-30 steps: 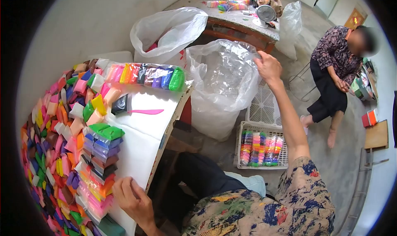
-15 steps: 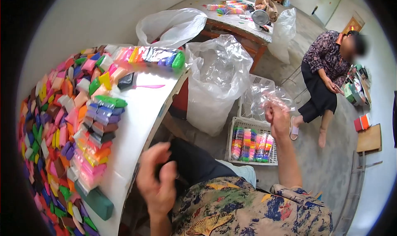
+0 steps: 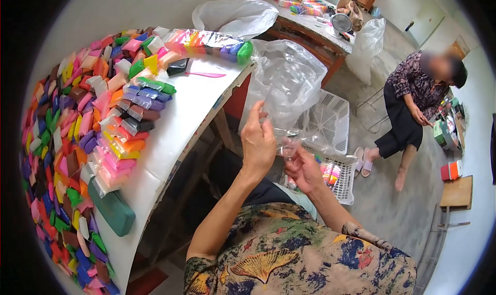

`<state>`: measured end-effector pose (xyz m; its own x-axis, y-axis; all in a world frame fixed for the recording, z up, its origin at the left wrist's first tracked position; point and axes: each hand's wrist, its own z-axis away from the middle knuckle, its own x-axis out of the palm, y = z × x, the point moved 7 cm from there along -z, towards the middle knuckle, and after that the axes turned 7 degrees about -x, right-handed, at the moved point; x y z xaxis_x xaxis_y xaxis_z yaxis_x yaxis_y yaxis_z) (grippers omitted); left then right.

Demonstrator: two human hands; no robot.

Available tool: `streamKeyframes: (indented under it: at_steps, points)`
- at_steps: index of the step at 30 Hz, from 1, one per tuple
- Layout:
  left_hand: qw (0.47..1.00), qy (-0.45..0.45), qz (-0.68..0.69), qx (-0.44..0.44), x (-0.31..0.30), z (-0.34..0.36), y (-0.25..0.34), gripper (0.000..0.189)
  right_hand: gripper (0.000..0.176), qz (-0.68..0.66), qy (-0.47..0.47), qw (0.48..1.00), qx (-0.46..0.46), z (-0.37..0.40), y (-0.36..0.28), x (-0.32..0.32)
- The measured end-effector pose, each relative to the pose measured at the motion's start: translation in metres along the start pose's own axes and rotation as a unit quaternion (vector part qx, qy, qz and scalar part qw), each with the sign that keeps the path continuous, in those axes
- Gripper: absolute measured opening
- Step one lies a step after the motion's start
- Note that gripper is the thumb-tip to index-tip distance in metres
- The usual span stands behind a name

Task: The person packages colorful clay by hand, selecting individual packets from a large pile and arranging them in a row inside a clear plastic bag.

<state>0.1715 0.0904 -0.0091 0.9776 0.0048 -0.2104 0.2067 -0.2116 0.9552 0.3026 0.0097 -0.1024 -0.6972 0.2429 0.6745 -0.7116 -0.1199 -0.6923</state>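
Observation:
My left hand (image 3: 258, 145) and my right hand (image 3: 304, 168) are close together in front of my chest, above my lap. Between them is a clear plastic bag (image 3: 305, 139), thin and crumpled. My right hand pinches its near end, and my left hand's fingers are closed at its other edge. On the white table (image 3: 175, 134) to the left lies a stacked row of colourful packets (image 3: 132, 134), with a filled clear pack (image 3: 209, 44) behind it and a pink stick (image 3: 206, 74) near that.
Loose packets (image 3: 62, 155) pile up at the left beside a green case (image 3: 111, 207). Beyond my hands are a big clear sack (image 3: 289, 78) and white crates (image 3: 330, 119), one with filled packs. Another person (image 3: 418, 88) sits at the right; a fan (image 3: 341, 23) stands on the far table.
My left hand has moved up and right, from the table's edge to the bag. My right hand has come down and left with the clear bag. The view has shifted slightly.

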Motion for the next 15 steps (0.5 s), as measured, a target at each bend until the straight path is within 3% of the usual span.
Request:
streamKeyframes:
  at_steps: [3,5,7,9,10,12,15]
  points:
    - [0.999,0.031,-0.004,0.004,-0.011,0.002,0.014,0.037,0.035,0.037,-0.005,0.998,0.053,0.005,0.015,-0.011]
    - [0.984,0.075,-0.119,0.111,-0.017,0.005,0.03,0.043,0.036,0.133,0.013,0.989,0.066,0.007,0.015,-0.031]
    - [0.946,0.089,-0.241,0.199,-0.017,0.011,0.043,0.057,0.041,0.203,0.018,0.979,-0.008,0.009,-0.015,-0.053]
    - [0.917,0.118,-0.294,0.242,-0.016,0.017,0.051,0.054,0.045,0.196,0.073,0.975,-0.071,0.01,-0.05,-0.07]
    - [0.901,0.132,-0.32,0.262,-0.014,0.019,0.054,0.053,0.05,0.206,0.051,0.97,-0.12,0.01,-0.064,-0.063]
    - [0.89,0.128,-0.349,0.265,-0.009,0.021,0.057,0.058,0.061,0.224,0.01,0.951,-0.213,0.027,-0.106,-0.021]
    - [0.882,0.108,-0.368,0.275,-0.005,0.026,0.066,0.059,0.084,0.381,0.001,0.859,-0.343,0.041,-0.129,0.045]
